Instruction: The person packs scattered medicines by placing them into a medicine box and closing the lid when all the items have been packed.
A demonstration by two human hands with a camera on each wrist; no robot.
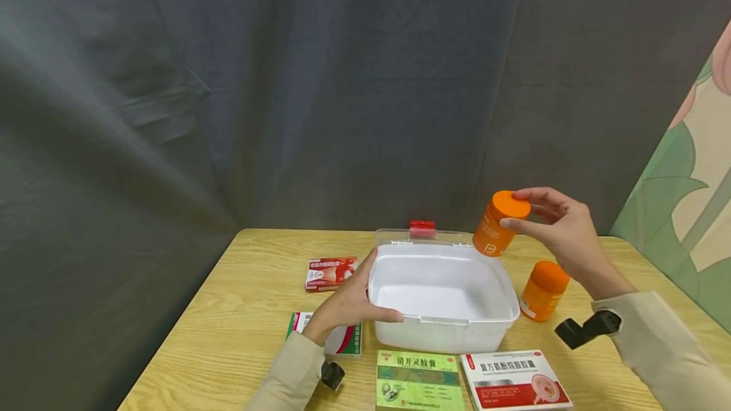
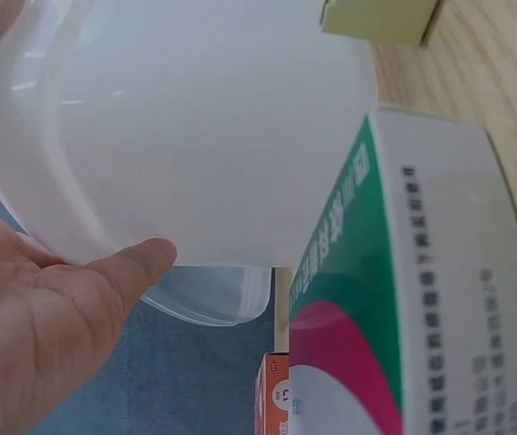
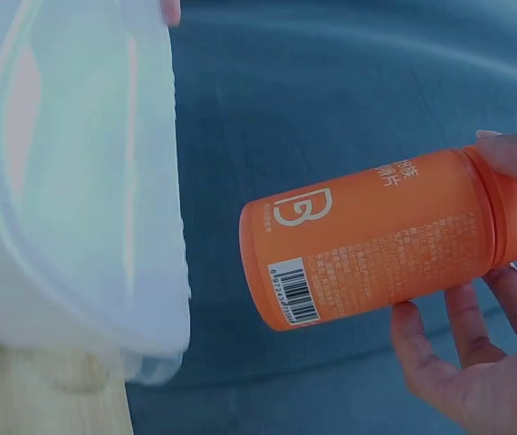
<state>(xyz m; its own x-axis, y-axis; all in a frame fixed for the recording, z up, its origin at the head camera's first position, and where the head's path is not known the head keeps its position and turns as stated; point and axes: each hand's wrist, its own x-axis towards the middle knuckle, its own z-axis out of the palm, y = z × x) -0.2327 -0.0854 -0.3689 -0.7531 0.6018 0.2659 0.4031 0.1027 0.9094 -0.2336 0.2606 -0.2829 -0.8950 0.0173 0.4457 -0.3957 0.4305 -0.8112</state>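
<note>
**White tub [image 1: 442,338] in left hand [image 1: 356,297], orange bottle [image 1: 490,232] up in right hand [image 1: 562,221]**

Dark curtain [image 1: 342,94] fills the back. Wood table [image 1: 228,309] in front of it; leaf-patterned panel [image 1: 665,214] at far right.

Tub sits on table between the 2 hands, inside bare. Clear lid [image 1: 391,234] shows behind its back rim.

Left hand grips tub at its left near corner, thumb along front rim, fingers on left side wall. Right hand pinches bottle by its cap, thumb on 1 side, fingers on the other. Both arms: beige sleeves, 1 black wrist device each.

4 flat boxes on table. White-and-red box [image 1: 515,379] in front of tub, toward the right; green box [image 1: 419,380] just left of it. Green-and-white box [image 1: 345,339] below left hand, partly hidden by wrist. Red box [image 1: 330,273] just left of left hand, near its fingers.

Held bottle: off table, tilted, cap toward right hand, base toward tub. Overlaps tub's back right corner in head view; right wrist view shows a gap between them. 2nd orange bottle [image 1: 544,292] stands on table, right of tub, below right hand, not held.

Smallest: red clasp [image 1: 422,227] on lid.
</note>
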